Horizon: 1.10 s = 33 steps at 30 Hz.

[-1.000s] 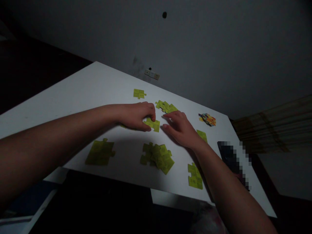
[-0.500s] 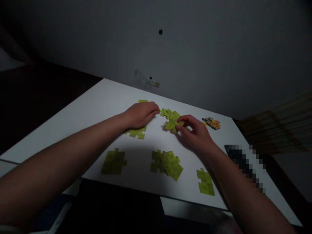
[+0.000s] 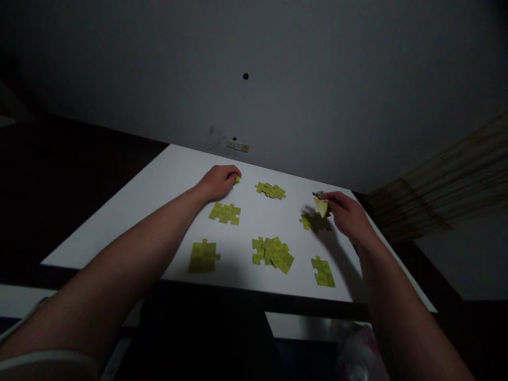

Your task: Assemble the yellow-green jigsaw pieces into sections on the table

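Note:
My right hand [image 3: 347,214] pinches a tilted puzzle piece [image 3: 321,206] above the right part of the table. Under it, partly in shadow, lies a green puzzle piece [image 3: 313,222]. My left hand [image 3: 220,181] rests at the far left with its fingers curled. A bit of a green puzzle piece [image 3: 238,180] shows by its fingertips; what lies inside the fingers is hidden. Between the hands is a small heap of green pieces [image 3: 270,190]. A colourful patch [image 3: 318,193] shows behind the held piece.
Nearer on the white table [image 3: 159,185] lie a green pile [image 3: 273,254], a square piece [image 3: 203,256], a single piece [image 3: 323,272] at the right and joined-looking green pieces [image 3: 225,213] at the left. A wall with a socket strip [image 3: 238,146] stands behind.
My right hand has moved right, from the middle heap to above the right side. A green piece now lies there, and another piece is in its fingers. My left hand stays far left; the view has shifted.

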Each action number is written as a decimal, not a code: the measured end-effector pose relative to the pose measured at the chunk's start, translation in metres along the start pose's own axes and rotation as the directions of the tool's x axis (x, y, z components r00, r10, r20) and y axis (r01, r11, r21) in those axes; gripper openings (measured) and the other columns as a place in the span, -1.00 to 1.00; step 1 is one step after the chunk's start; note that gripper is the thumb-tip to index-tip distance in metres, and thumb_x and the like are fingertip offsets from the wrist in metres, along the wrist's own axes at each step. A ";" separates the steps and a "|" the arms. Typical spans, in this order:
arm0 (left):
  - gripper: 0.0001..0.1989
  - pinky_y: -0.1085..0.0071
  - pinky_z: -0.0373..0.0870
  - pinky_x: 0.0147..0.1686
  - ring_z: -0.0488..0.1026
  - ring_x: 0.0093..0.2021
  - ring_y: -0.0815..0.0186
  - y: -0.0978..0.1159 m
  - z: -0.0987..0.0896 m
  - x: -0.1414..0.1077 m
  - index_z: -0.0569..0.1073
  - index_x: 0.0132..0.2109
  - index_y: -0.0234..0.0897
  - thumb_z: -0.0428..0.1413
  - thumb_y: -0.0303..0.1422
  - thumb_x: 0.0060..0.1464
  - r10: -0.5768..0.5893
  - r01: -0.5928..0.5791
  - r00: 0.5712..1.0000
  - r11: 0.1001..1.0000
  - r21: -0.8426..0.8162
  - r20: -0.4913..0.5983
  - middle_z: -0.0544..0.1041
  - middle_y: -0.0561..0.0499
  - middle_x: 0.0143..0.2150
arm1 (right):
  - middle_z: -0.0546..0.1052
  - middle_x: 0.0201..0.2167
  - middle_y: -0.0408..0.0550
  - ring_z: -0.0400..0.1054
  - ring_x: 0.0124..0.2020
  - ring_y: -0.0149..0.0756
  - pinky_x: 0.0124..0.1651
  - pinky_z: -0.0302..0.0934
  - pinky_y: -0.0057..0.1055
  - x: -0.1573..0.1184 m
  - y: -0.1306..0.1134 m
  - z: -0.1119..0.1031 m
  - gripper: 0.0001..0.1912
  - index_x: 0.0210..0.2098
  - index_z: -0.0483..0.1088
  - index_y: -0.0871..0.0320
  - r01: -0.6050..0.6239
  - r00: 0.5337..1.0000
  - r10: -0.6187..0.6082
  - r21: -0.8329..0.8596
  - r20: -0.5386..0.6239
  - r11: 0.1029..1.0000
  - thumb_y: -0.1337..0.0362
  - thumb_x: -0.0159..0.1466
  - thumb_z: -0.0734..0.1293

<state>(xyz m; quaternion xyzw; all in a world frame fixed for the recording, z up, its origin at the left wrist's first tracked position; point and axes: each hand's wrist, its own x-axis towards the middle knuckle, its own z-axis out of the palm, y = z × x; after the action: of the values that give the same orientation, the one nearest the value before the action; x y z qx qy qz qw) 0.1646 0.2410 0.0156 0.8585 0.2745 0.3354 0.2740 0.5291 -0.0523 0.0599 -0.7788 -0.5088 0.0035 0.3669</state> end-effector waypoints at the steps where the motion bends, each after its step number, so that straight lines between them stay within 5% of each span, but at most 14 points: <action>1: -0.69 0.15 0.53 0.00 0.65 -0.16 0.10 0.001 0.001 0.000 0.82 0.02 -0.20 0.16 -0.44 0.39 -0.012 0.012 1.000 1.000 -0.004 -0.018 0.79 -0.11 -0.19 | 0.78 -0.03 0.12 0.65 -0.07 0.10 0.03 0.49 0.01 -0.010 0.002 0.006 -0.65 0.02 0.73 0.01 -0.037 0.999 0.040 -0.140 0.023 0.990 0.14 0.46 0.30; 6: -0.69 0.10 0.54 0.03 0.67 -0.17 0.08 0.009 -0.007 0.004 0.83 0.00 -0.24 0.18 -0.42 0.35 -0.065 0.067 0.996 0.998 0.019 -0.067 0.79 -0.15 -0.19 | 0.69 0.12 0.41 0.60 0.20 0.39 0.28 0.43 0.19 -0.042 0.006 0.031 -0.52 0.20 0.76 0.14 -0.082 0.996 0.093 -0.403 0.010 0.912 0.19 0.54 0.25; 9: -0.69 0.05 0.57 0.07 0.68 -0.13 0.04 0.014 -0.019 -0.002 0.83 0.04 -0.21 0.19 -0.34 0.35 -0.044 0.038 0.992 0.998 0.054 0.119 0.80 -0.19 -0.14 | 0.66 0.16 0.43 0.54 0.31 0.39 0.42 0.35 0.15 -0.051 0.007 0.041 -0.49 0.25 0.77 0.16 -0.071 0.996 0.090 -0.485 0.017 0.871 0.22 0.57 0.23; 11: -0.64 0.02 0.59 0.15 0.70 -0.01 -0.03 0.018 -0.028 -0.017 0.82 0.13 -0.18 0.25 -0.18 0.35 -0.019 -0.014 0.952 0.994 0.105 0.307 0.81 -0.23 0.01 | 0.65 0.21 0.44 0.50 0.36 0.37 0.48 0.30 0.12 -0.054 0.007 0.045 -0.50 0.22 0.78 0.17 -0.076 0.995 0.098 -0.480 0.021 0.874 0.23 0.58 0.24; 14: -0.24 -0.15 0.49 0.43 0.59 0.39 -0.27 0.021 -0.037 -0.053 0.73 0.39 -0.17 0.39 0.16 0.21 -0.016 -0.089 0.907 0.970 0.227 0.422 0.66 -0.35 0.44 | 0.66 0.21 0.41 0.49 0.33 0.32 0.46 0.29 0.08 -0.053 0.006 0.049 -0.53 0.15 0.78 0.17 -0.113 0.993 0.114 -0.400 -0.020 0.909 0.23 0.56 0.25; 16: -0.11 -0.30 0.38 0.52 0.46 0.53 -0.38 0.022 -0.040 -0.076 0.67 0.47 -0.13 0.41 0.26 0.16 -0.050 -0.080 0.909 0.954 0.290 0.415 0.53 -0.35 0.59 | 0.69 0.16 0.36 0.49 0.29 0.26 0.44 0.28 0.03 -0.051 0.006 0.048 -0.55 0.11 0.76 0.16 -0.131 0.991 0.120 -0.339 -0.052 0.932 0.24 0.56 0.23; 19: -0.26 -0.28 0.35 0.56 0.47 0.53 -0.31 0.023 -0.040 -0.095 0.69 0.38 -0.14 0.36 0.20 0.26 -0.031 -0.072 0.925 0.964 0.256 0.378 0.57 -0.33 0.55 | 0.71 0.12 0.30 0.50 0.25 0.19 0.43 0.29 -0.02 -0.049 0.005 0.047 -0.58 0.06 0.72 0.15 -0.153 0.987 0.132 -0.284 -0.092 0.947 0.22 0.55 0.21; 24: -0.43 -0.20 0.46 0.47 0.58 0.35 -0.20 0.027 -0.038 -0.096 0.71 0.20 -0.14 0.42 0.08 0.20 -0.010 -0.046 0.951 0.984 0.175 0.308 0.71 -0.26 0.30 | 0.73 0.06 0.27 0.54 0.16 0.15 0.36 0.35 -0.04 -0.049 0.005 0.044 -0.63 -0.05 0.68 0.13 -0.193 0.979 0.174 -0.215 -0.104 0.957 0.16 0.52 0.24; 29: -0.33 -0.13 0.58 0.33 0.66 0.23 -0.16 0.028 -0.041 -0.099 0.66 0.22 -0.16 0.50 0.07 0.08 -0.121 0.121 0.977 0.993 0.009 0.178 0.73 -0.24 0.25 | 0.74 0.04 0.29 0.57 0.12 0.15 0.31 0.38 -0.03 -0.046 0.010 0.045 -0.70 -0.15 0.68 0.10 -0.196 0.979 0.185 -0.156 -0.082 0.968 0.13 0.47 0.31; 33: -0.41 0.01 0.60 0.23 0.67 0.13 -0.06 0.027 -0.045 -0.098 0.63 0.15 -0.16 0.54 -0.13 0.01 -0.175 0.179 0.982 0.982 -0.062 0.067 0.74 -0.16 0.16 | 0.74 0.00 0.21 0.57 0.10 0.16 0.30 0.40 0.00 -0.044 0.014 0.047 -0.77 -0.23 0.65 0.04 -0.210 0.975 0.201 -0.099 -0.095 0.973 0.14 0.43 0.36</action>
<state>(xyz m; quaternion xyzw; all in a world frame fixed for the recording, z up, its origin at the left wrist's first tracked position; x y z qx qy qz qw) 0.0783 0.1708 0.0193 0.8307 0.3297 0.2925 0.3401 0.5014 -0.0636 0.0011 -0.8455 -0.4089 -0.0191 0.3428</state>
